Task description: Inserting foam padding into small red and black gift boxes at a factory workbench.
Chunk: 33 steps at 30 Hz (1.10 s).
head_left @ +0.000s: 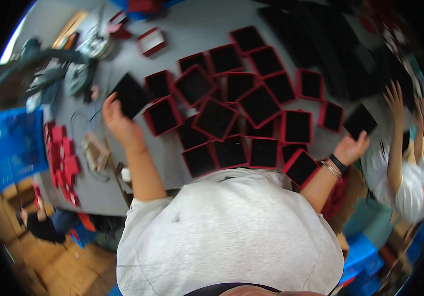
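My left hand grips the edge of a black square pad, held left of a group of boxes. On the other side, my right hand, with a dark wristband and bangles, holds a second black square pad between thumb and fingers. Between my hands lie several small red-edged boxes with black insides, some stacked askew on others. One such box is nearest my left hand; another box sits tilted by my right forearm. The picture is slightly blurred.
A red-edged box with a white inside stands farther back on the grey table. Dark sheets cover the far right, where a co-worker's hands reach in. Small red pieces and a blue crate are at left.
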### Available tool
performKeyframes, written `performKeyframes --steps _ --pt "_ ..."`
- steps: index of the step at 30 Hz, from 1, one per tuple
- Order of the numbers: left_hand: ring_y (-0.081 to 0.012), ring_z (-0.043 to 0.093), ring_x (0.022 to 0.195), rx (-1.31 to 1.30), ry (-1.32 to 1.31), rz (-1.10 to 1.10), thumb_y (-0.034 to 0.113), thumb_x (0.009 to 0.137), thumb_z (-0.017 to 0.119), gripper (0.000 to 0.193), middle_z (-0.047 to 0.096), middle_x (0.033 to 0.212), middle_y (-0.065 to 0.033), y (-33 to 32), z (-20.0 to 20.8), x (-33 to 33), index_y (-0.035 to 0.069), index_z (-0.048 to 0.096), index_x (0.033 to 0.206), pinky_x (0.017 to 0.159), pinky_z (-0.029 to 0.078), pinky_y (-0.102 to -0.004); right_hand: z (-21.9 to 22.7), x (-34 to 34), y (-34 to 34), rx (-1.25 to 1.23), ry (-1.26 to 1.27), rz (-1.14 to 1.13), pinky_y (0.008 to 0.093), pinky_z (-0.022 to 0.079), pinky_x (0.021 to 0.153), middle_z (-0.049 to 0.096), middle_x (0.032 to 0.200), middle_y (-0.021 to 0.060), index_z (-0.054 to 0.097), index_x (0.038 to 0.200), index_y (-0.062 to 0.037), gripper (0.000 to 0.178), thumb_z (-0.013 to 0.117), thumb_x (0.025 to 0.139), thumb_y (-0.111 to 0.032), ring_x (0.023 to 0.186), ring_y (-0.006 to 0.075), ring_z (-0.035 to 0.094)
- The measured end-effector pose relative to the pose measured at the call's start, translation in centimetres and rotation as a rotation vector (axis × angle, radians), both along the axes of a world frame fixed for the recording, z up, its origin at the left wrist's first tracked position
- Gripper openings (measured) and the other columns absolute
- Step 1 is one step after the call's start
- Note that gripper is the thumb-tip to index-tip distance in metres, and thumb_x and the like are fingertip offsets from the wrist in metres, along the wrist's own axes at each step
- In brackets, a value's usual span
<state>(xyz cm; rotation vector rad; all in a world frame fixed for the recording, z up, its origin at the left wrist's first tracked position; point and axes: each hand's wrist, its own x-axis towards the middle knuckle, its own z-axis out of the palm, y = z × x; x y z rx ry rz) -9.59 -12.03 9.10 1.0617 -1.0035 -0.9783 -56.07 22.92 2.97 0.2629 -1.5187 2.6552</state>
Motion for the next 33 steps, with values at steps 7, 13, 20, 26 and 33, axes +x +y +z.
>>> performKeyframes --steps 7,13,20,26,33 --pt "-0.0110 0.058 0.099 0.099 -0.209 -0.398 0.006 0.097 0.056 0.017 0.063 0.106 -0.0016 7.6 0.8 -1.9 0.004 0.067 0.110 0.091 0.044 -0.0243 4.0 -2.1 -9.5 -0.110 0.061 0.190 0.0395 0.053 0.084 0.066 0.113 0.0182 0.060 0.113 0.0039 0.025 0.061 0.095 -0.014 0.099 0.0290 0.065" --pt "-0.0128 0.057 0.100 0.080 -0.324 -0.687 0.002 0.093 0.061 0.025 0.055 0.112 -0.0046 11.3 -0.2 -1.0 0.005 0.064 0.118 0.086 0.048 -0.0259 3.1 0.1 -15.1 -0.009 0.029 0.274 0.0371 0.054 0.080 0.065 0.110 0.0153 0.055 0.118 0.0035 0.030 0.064 0.094 -0.012 0.094 0.0268 0.064" --pt "-0.0190 0.057 0.107 -0.016 -0.298 -0.612 0.000 0.092 0.061 0.028 0.055 0.117 -0.0070 9.8 0.2 0.6 0.009 0.065 0.118 0.087 0.049 -0.0281 6.3 4.1 -14.2 0.258 0.124 0.425 0.0305 0.055 0.073 0.065 0.107 0.0123 0.054 0.126 -0.0039 0.033 0.065 0.095 -0.010 0.091 0.0206 0.065" --pt "-0.0264 0.052 0.115 -0.156 -0.304 -0.341 0.004 0.092 0.059 0.027 0.048 0.131 -0.0120 4.6 -0.1 -1.7 0.010 0.068 0.117 0.098 0.044 -0.0348 7.5 3.3 -13.8 0.538 0.293 0.568 0.0227 0.052 0.072 0.068 0.109 0.0050 0.064 0.120 -0.0027 0.022 0.058 0.099 -0.006 0.091 0.0085 0.062" --pt "-0.0391 0.020 0.145 -0.309 -0.863 -0.073 0.025 0.082 0.071 0.076 0.018 0.160 -0.0146 -10.7 -1.9 -6.5 0.005 0.041 0.148 0.117 0.023 -0.0534 8.7 2.2 -13.6 0.581 0.316 0.597 0.0195 0.047 0.073 0.068 0.111 0.0048 0.064 0.120 -0.0009 0.022 0.060 0.099 -0.007 0.088 0.0069 0.060"
